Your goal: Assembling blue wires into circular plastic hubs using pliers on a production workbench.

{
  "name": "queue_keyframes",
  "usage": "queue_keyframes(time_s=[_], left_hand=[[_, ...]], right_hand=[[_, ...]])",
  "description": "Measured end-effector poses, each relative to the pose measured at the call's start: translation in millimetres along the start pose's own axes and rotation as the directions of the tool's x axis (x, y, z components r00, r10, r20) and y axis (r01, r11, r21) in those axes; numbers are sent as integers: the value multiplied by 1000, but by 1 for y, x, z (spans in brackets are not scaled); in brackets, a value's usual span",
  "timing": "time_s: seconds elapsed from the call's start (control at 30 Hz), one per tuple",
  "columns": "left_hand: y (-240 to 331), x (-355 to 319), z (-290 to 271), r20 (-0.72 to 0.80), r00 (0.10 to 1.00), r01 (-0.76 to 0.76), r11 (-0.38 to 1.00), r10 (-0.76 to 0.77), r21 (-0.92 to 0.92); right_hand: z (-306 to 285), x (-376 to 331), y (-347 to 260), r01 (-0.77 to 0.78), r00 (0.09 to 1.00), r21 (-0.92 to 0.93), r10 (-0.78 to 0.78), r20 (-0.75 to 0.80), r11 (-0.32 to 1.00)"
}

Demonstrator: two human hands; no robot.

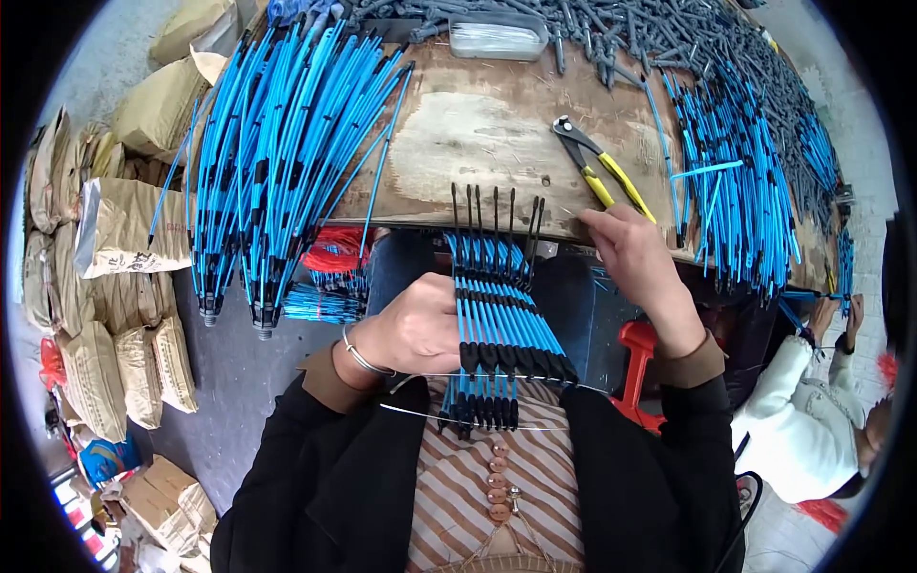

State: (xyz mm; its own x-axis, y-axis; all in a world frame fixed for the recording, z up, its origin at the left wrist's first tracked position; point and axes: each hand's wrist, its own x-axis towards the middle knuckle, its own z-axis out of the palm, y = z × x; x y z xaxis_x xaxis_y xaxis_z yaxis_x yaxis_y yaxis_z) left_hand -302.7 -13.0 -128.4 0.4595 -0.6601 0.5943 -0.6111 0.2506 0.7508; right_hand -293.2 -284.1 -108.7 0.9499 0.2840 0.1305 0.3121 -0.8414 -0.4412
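My left hand [417, 327] is closed round a row of blue umbrella ribs [511, 315] with black ends, held over my lap at the table's edge. Thin wires [409, 409] run crosswise through the black ends nearest me and stick out at both sides. Over the front edge of the table, my right hand [630, 250] has its thumb and index finger pressed together; whether something thin is between them is too small to tell. Just beyond it, cutting pincers [604, 164] with yellow handles lie on the wooden tabletop, jaws pointing away.
Large bundles of blue ribs [277, 153] lie at left, and more ribs [735, 181] at right. Grey plastic parts [659, 43] heap along the back beside a clear box [498, 38]. A red stool [635, 372] stands below; another person [812, 411] works at far right.
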Motion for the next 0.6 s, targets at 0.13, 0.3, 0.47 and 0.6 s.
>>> queue_keyframes(time_s=[0.13, 0.3, 0.47, 0.6], left_hand=[[-1, 2, 2, 33, 999, 18, 999, -19, 38], [1, 0, 3, 42, 998, 36, 997, -39, 71], [1, -1, 4, 5, 999, 39, 999, -39, 35], [0, -1, 3, -17, 1000, 10, 1000, -9, 14]], right_hand=[[5, -12, 1, -25, 999, -30, 25, -29, 999], [8, -3, -7, -54, 998, -69, 52, -26, 996], [13, 3, -9, -55, 998, -35, 54, -29, 998], [17, 8, -6, -19, 999, 12, 20, -44, 1000]])
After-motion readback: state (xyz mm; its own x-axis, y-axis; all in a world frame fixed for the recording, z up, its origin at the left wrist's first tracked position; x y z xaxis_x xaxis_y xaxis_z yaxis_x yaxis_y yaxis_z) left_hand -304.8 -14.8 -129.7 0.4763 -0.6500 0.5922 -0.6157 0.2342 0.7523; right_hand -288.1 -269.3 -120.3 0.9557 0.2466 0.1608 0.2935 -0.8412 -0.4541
